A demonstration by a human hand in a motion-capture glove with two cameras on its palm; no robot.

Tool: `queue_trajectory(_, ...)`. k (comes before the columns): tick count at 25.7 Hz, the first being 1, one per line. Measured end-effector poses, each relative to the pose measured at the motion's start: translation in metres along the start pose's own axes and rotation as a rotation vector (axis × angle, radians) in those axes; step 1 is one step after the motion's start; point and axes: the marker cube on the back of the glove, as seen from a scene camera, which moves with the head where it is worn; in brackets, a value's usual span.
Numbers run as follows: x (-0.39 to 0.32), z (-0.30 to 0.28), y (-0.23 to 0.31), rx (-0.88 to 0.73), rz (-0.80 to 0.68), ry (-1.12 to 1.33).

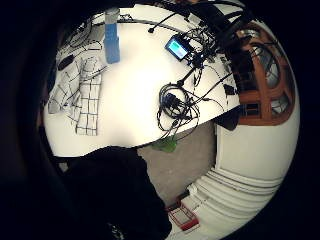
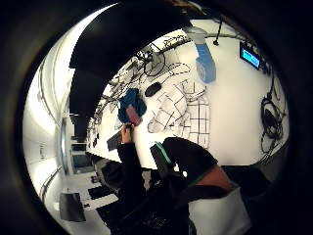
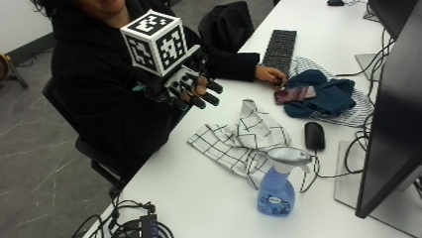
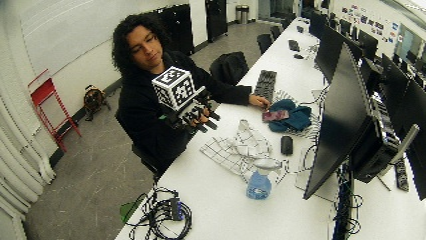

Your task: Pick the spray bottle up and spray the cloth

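A blue spray bottle (image 3: 278,191) with a grey trigger head stands upright on the white table (image 3: 217,208), near the monitor. Beside it lies a crumpled white cloth (image 3: 238,136) with a black grid pattern. My gloved right hand (image 3: 191,89) hovers in the air over the table's near edge, above and to the side of the cloth, fingers relaxed and holding nothing. The palm views show the bottle (image 1: 111,37) (image 2: 203,56) and the cloth (image 1: 80,92) (image 2: 183,110) well away from the palm. The same bottle (image 4: 259,181), cloth (image 4: 239,147) and hand (image 4: 196,116) appear in the wide view.
A black mouse (image 3: 314,135) lies just past the cloth. A blue garment (image 3: 323,96) with a phone (image 3: 295,93) on it sits further along, where the bare left hand (image 3: 269,74) rests. A keyboard (image 3: 280,45), a monitor (image 3: 395,124) and cable bundles (image 3: 135,223) are nearby.
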Motion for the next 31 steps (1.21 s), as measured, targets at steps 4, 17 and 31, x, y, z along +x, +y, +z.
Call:
queue_trajectory(4,0.001,0.002,-0.005,-0.031,0.001,0.003)
queue_trajectory(17,0.017,0.006,-0.049,-0.019,-0.004,-0.066)
queue_trajectory(31,0.059,0.05,-0.179,0.057,0.024,-0.46)
